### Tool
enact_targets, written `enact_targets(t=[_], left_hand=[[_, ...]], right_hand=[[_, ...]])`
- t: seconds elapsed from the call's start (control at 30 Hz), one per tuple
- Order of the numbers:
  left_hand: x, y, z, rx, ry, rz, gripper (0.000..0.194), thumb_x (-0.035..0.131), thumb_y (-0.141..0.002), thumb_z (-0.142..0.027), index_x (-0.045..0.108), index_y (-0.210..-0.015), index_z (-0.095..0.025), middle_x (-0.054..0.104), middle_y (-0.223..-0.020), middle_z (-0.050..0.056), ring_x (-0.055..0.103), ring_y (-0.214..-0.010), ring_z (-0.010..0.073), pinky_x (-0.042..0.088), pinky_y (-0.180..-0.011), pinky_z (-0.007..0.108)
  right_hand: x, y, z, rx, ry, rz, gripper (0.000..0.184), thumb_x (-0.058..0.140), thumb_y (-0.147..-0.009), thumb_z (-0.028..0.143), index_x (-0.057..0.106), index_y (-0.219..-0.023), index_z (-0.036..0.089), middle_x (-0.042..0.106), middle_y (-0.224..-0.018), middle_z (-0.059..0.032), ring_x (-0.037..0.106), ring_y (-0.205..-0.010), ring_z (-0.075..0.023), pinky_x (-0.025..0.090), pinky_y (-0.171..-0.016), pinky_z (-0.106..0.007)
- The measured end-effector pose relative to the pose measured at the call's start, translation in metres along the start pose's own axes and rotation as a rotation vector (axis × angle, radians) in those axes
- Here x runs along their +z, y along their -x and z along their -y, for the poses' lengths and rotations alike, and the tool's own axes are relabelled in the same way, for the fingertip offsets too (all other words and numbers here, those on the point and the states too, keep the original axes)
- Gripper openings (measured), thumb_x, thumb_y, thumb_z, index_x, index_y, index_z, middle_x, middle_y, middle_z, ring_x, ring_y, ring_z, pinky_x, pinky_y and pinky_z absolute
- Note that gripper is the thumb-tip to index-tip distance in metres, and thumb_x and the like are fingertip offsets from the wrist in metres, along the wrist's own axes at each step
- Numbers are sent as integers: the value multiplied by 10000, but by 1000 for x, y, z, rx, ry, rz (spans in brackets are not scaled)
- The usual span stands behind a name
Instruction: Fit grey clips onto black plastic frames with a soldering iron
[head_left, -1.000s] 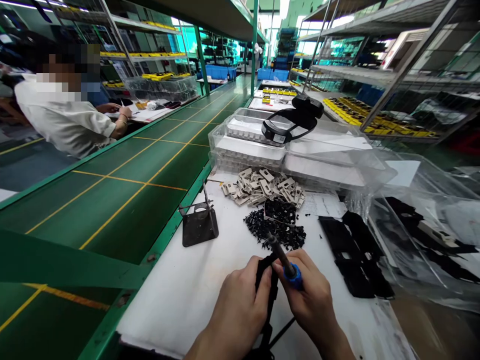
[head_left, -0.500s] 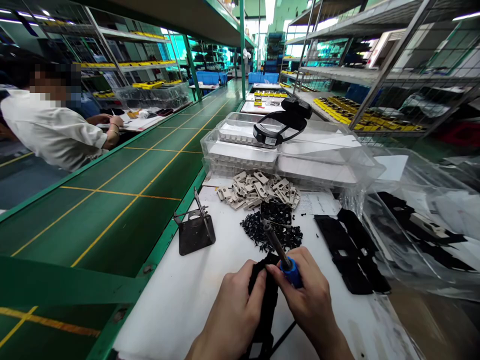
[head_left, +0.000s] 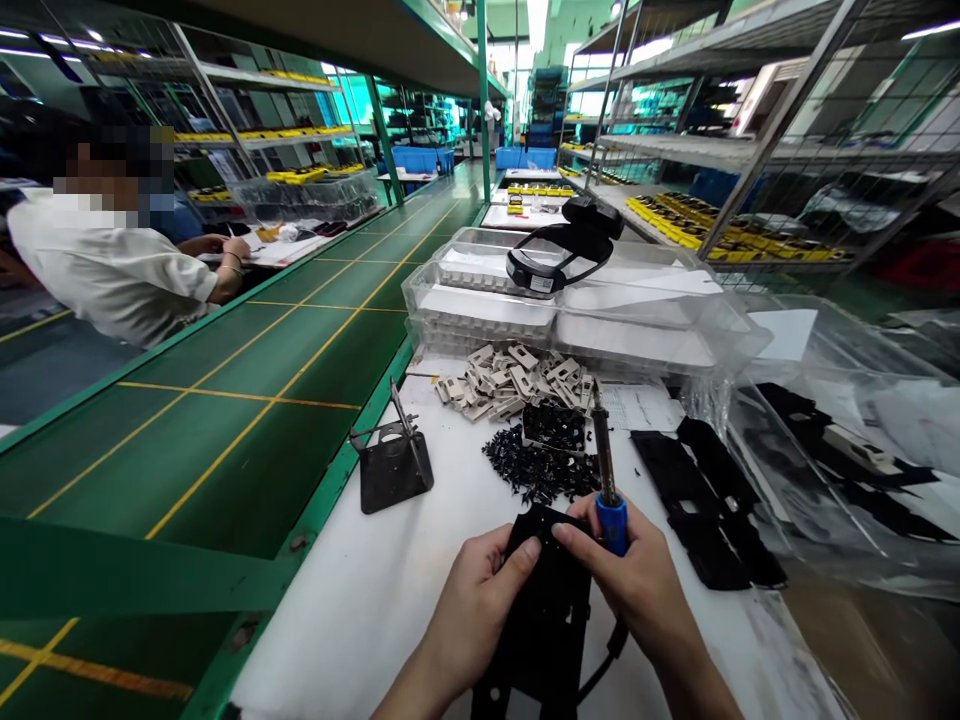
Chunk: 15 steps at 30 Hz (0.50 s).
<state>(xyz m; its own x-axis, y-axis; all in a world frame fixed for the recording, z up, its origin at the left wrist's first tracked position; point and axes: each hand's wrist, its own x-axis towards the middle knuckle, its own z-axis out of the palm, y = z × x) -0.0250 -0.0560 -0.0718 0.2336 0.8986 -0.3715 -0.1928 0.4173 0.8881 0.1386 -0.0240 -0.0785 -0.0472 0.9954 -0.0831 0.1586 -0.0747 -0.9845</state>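
While in right hand, soldering iron

white tabletop: one metal soldering iron stand; one heap of beige plastic parts; one heap of small black plastic parts, just below it; black perforated panels, at right; stacked clear plastic trays, far end.

soldering iron now upright, tip swung up off the black panel, panel lying flatter
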Motion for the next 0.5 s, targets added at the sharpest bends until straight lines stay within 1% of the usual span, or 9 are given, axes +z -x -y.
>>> enact_targets(t=[0.1, 0.2, 0.27, 0.37, 0.43, 0.5], left_hand=[[1, 0, -2, -2, 26, 1, 400, 597, -887, -487, 650, -948, -95, 553, -723, 6, 470, -633, 114, 352, -570, 230], [2, 1, -4, -62, 80, -9, 420, 599, -881, -512, 680, -928, -103, 589, -689, 10, 509, -592, 111, 374, -546, 217], [2, 1, -4, -99, 127, 5, 438, 603, -874, -530, 693, -923, -103, 610, -653, 14, 520, -556, 107, 381, -523, 206], [1, 3, -3, -120, 182, 37, 447, 601, -878, -528, 705, -953, -99, 641, -630, 28, 543, -535, 109, 399, -522, 198], [0, 5, -4, -116, 199, 43, 436, 600, -886, -511, 710, -970, -98, 667, -656, 44, 567, -549, 116, 417, -544, 202], [-2, 6, -5, -111, 211, 45, 420, 607, -887, -495, 714, -983, -100, 685, -689, 56, 588, -572, 126, 433, -569, 212]], right_hand=[[4, 2, 4, -13, -46, -27, 311, 733, -761, 455, 539, -720, 215, 466, -628, 55, 429, -574, -126, 377, -524, -252], [9, 8, 10, -23, -31, -61, 303, 727, -775, 438, 535, -705, 214, 419, -607, 62, 393, -550, -117, 361, -501, -246], [12, 11, 13, -27, -29, -92, 317, 720, -786, 431, 504, -691, 220, 407, -604, 63, 375, -541, -112, 343, -487, -245], [14, 13, 16, -59, -49, -111, 357, 712, -793, 417, 433, -670, 232, 459, -640, 42, 397, -564, -119, 336, -490, -254], [15, 12, 18, -79, -70, -100, 371, 705, -798, 407, 403, -666, 237, 490, -670, 28, 417, -587, -125, 342, -505, -262], [15, 11, 20, -75, -90, -84, 378, 699, -802, 401, 384, -667, 240, 485, -672, 32, 415, -593, -124, 343, -519, -263]])
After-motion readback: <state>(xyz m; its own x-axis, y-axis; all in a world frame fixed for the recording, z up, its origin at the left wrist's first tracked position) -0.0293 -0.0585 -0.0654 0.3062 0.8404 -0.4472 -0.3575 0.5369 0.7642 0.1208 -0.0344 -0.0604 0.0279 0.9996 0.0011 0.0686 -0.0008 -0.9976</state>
